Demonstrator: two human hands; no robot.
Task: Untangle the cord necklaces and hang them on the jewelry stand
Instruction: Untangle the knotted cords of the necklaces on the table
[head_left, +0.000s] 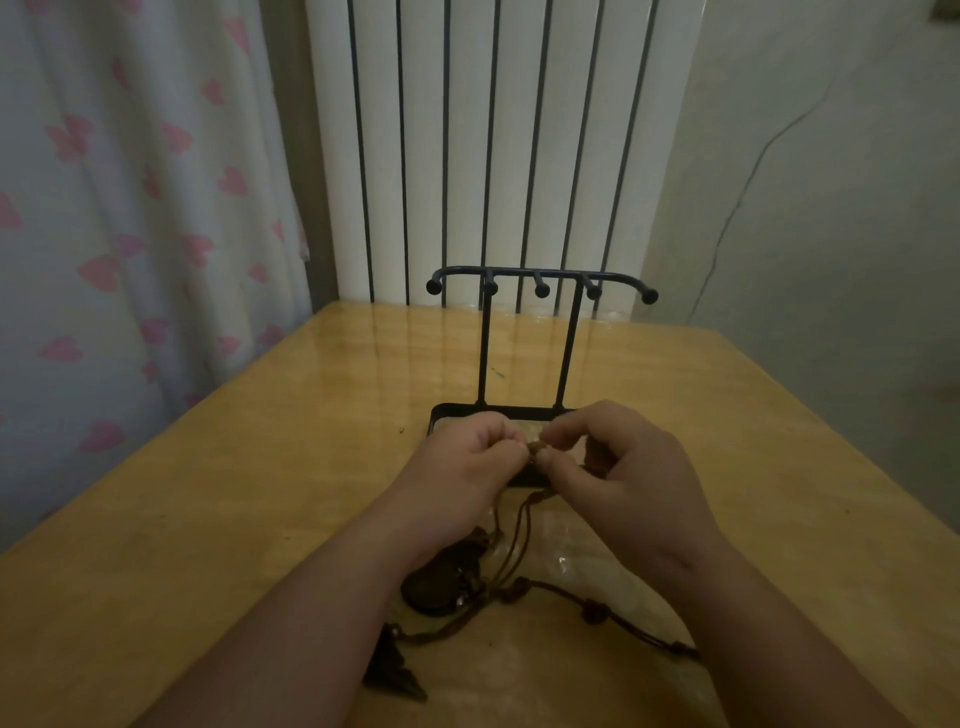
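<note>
A glossy wooden table (208, 519) fills the dim room's foreground, its far edge up against a white ribbed radiator (467, 156).

The cord necklaces (523, 525) are a brown tangle. Their top end is a small knot caught between the two hands, and from there the strands drop below the fingers onto the table between the forearms. The left hand (467, 465) is curled, with thumb and forefinger pinching the knot from its side. The right hand (634, 467) meets it fingertip to fingertip, also pinching the cord, and a further loop of cord shows dark inside its curled fingers. Both hands are raised a little above the table.

Beneath the left wrist lies a round dark pendant (441, 584), still on its cord. Nearer the person, under the left forearm, is a pointed dark pendant (395, 670). A strand runs from the tangle under the right forearm, carrying a dark bead (592, 610).

Just beyond the fingertips stands the black jewelry stand (540, 278). Its flat base is partly hidden by the hands, and its two uprights rise to a bar of ball-tipped pegs above them.

Far beyond the left hand hangs a pale curtain (130, 208) with pink hearts. Beyond the right hand is a plain wall (805, 208) with a thin crack.
</note>
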